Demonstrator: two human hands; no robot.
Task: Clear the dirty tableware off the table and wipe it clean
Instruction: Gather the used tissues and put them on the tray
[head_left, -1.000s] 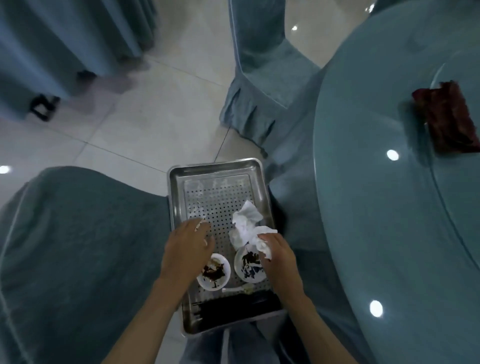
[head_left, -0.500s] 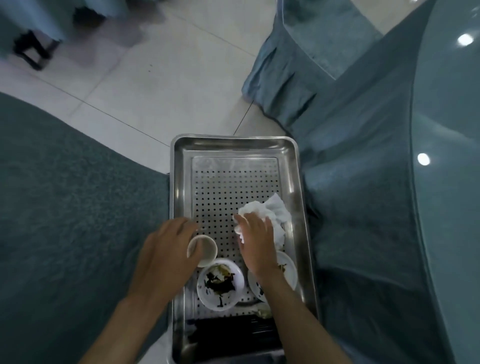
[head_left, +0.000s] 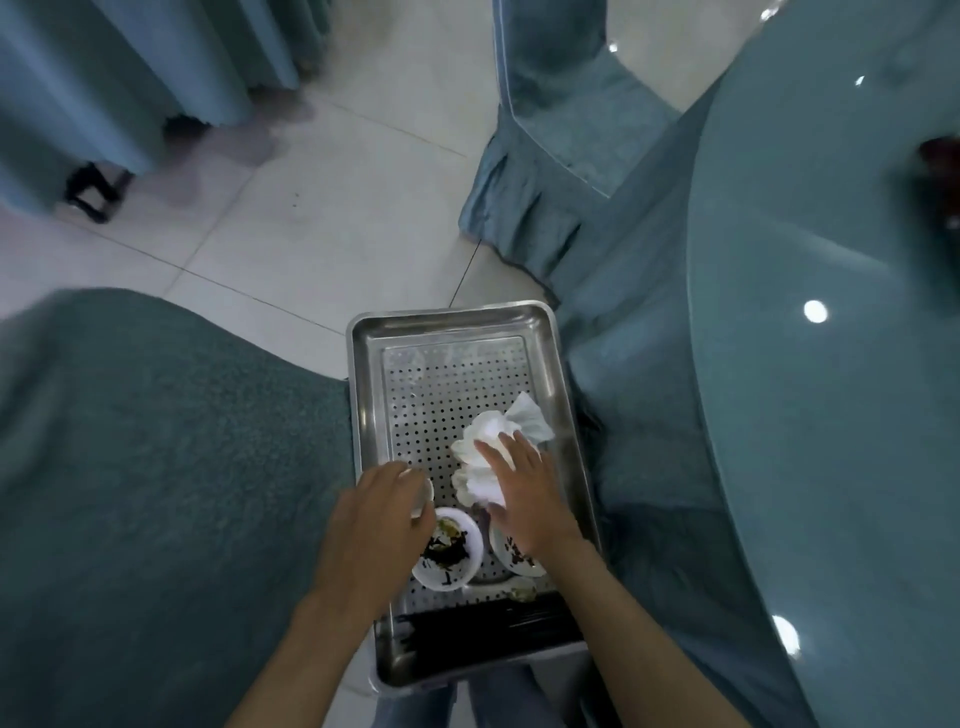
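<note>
Pressing tissues (head_left: 485, 441), just moved off a bowl (head_left: 511, 560), onto the tray (head_left: 452, 314), the right hand (head_left: 524, 499) has fingers flat; left hand (head_left: 376, 525) fingers clasp a cup (head_left: 425, 493); wiping remains.

Two bowls (head_left: 450, 550) and tissue (head_left: 488, 457) in tray (head_left: 363, 395), left of table (head_left: 831, 364).

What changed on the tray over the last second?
The right hand moved the crumpled tissue from over the right bowl farther up the tray and now presses it flat-fingered. The left hand still grips the small cup beside the left bowl. Bowls and tray stayed put.
</note>
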